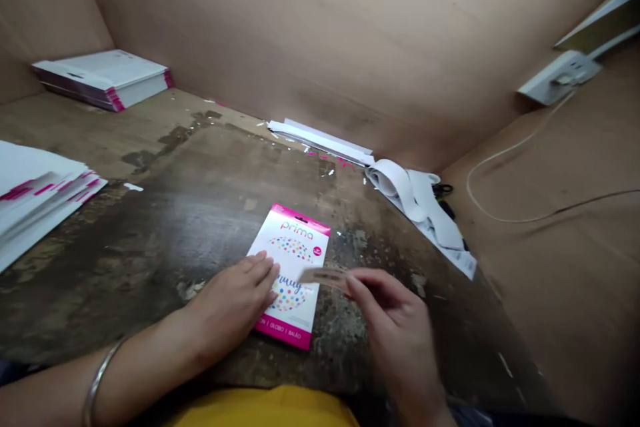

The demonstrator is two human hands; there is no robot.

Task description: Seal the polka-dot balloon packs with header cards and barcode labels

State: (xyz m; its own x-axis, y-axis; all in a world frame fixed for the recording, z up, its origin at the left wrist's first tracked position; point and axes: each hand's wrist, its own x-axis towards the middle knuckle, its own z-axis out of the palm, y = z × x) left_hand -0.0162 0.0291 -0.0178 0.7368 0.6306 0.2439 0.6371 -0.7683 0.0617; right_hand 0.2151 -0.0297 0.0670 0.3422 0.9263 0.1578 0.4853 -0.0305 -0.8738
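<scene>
A white balloon packet (293, 323) with pink ends, coloured dots and the word "prima" lies at a slant on the dark worktop. Across its left side rests my left hand (240, 293), flat, with the fingers stretched over the printed front. Between thumb and fingertips my right hand (387, 310) pinches a thin, brownish flat strip (325, 276). The strip's free end reaches over the packet's right edge; whether it touches the surface I cannot tell. Part of the packet's lettering is hidden under my left fingers.
White-and-pink packets are stacked at the back left (130, 70), with another pile (45, 193) at the left edge. White tape (400, 187) curls beside paper strips (320, 140) along the back wall. A power strip (560, 77) with a cable hangs at right; paper scraps dot the worktop (200, 173).
</scene>
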